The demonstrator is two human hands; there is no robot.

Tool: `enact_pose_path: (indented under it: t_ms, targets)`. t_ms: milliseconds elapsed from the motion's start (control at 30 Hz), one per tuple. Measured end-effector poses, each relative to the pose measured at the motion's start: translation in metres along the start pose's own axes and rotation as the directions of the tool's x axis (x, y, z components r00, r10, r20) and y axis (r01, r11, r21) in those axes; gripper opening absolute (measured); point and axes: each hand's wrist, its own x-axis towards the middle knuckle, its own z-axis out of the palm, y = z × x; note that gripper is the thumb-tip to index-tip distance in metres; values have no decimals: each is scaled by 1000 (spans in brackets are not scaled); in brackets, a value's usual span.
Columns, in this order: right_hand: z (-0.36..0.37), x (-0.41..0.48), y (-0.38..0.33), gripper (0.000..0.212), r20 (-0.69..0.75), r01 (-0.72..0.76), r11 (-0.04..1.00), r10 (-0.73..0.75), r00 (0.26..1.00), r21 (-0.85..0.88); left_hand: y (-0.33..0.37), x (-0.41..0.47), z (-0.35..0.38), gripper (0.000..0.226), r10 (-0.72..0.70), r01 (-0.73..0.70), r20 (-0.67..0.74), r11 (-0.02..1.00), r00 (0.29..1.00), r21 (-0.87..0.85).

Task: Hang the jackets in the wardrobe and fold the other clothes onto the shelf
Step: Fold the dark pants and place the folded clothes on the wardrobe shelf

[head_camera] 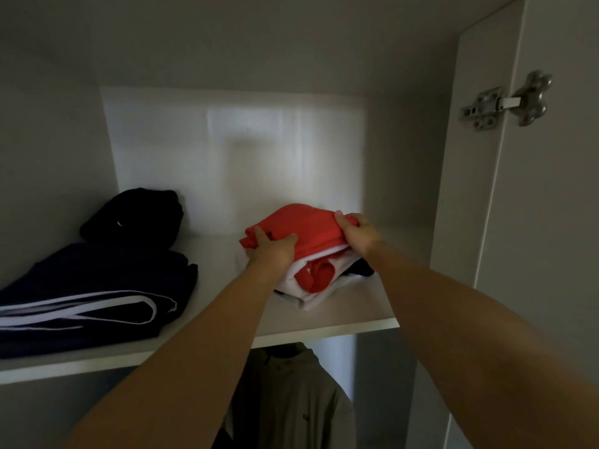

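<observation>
— Fingers (259, 236) of left hand (274, 251) curled onto the folded red-and-white fabric garment (303, 223); right hand (358, 233) pinching its far corner. Resting on the white wardrobe shelf (210, 286), right half.
— Push back squarely, press flat, then release; keep clear of the folded navy white-striped trousers (97, 286).

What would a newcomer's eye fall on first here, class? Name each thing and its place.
First, the red and white folded garment on the right of the shelf, held by the left grip and right grip. Left of it lie dark folded clothes with white stripes; below the shelf hangs a grey jacket.
</observation>
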Motion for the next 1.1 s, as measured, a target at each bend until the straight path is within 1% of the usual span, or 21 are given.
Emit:
enact_pose_path:
  t_ms: [67, 133, 200, 233, 267, 300, 333, 367, 400, 433, 467, 500, 533, 600, 633, 733, 800, 867, 933, 1000, 1100]
  targets:
    - [-2, -3, 5, 72, 17, 13, 998, -12, 1000, -63, -5, 13, -6, 89, 12, -10, 21, 998, 1000, -63]
    - [-5, -5, 4, 69, 37, 27, 985, -21, 999, -168, -8, 20, -12, 84, 52, -45, 55, 991, 997, -127]
    - [-10, -6, 1, 74, 68, 60, 949, -41, 997, -308, -7, 24, -20, 73, 79, -58, 106, 980, 991, -190]
    - [-12, -7, -4, 79, 89, 80, 924, -50, 995, -374, -5, 27, -23, 68, 90, -72, 100, 983, 991, -170]
    - [-14, -9, -10, 83, 106, 90, 896, -48, 993, -436, -2, 31, -27, 67, 91, -83, 74, 991, 993, -109]
    - [-16, -11, -19, 86, 111, 93, 862, -43, 993, -498, 4, 34, -32, 72, 96, -97, 25, 995, 995, 14]
    - [-17, -12, -29, 87, 98, 98, 823, -51, 994, -559, 11, 35, -37, 77, 130, -122, -36, 976, 991, 180]
    - [-18, -13, -38, 86, 70, 103, 783, -77, 995, -614, 19, 34, -41, 78, 184, -150, -72, 930, 980, 336]
    - [-19, -12, -48, 83, 34, 104, 755, -109, 994, -647, 28, 35, -43, 75, 241, -187, -69, 879, 968, 439]
    - [-19, -12, -57, 75, 5, 114, 738, -148, 989, -665, 37, 38, -44, 70, 297, -242, -34, 833, 954, 497]
    - [-19, -11, -65, 62, 8, 149, 723, -195, 981, -675, 44, 42, -43, 64, 349, -308, 26, 786, 937, 536]
    - [-17, -7, -73, 50, 35, 182, 730, -213, 976, -658, 51, 46, -41, 60, 385, -370, 99, 734, 917, 570]
    - [-15, -3, -79, 42, 60, 199, 765, -206, 977, -613, 55, 52, -38, 58, 406, -418, 167, 674, 898, 609]
    - [-8, 6, -88, 43, 109, 202, 786, -171, 979, -584, 61, 63, -32, 56, 422, -476, 259, 572, 869, 667]
    - [-5, 11, -90, 47, 134, 200, 776, -149, 980, -598, 63, 68, -29, 55, 420, -491, 284, 553, 862, 673]
    - [4, 25, -86, 55, 242, 234, 710, -91, 966, -665, 61, 82, -17, 55, 395, -495, 310, 564, 865, 661]
    - [8, 32, -72, 61, 310, 247, 711, -43, 950, -658, 53, 88, -11, 56, 331, -471, 335, 601, 882, 646]
    - [13, 37, -49, 64, 342, 217, 755, 10, 940, -619, 40, 91, -2, 56, 270, -452, 365, 619, 891, 643]
    - [17, 43, -25, 69, 345, 163, 811, 50, 937, -562, 28, 94, 5, 58, 252, -439, 365, 615, 896, 654]
    - [18, 47, -9, 71, 352, 121, 881, 55, 934, -457, 21, 97, 9, 60, 262, -430, 344, 618, 902, 658]
    - [18, 48, 1, 70, 356, 87, 945, 33, 934, -316, 19, 98, 9, 62, 260, -413, 324, 646, 910, 642]
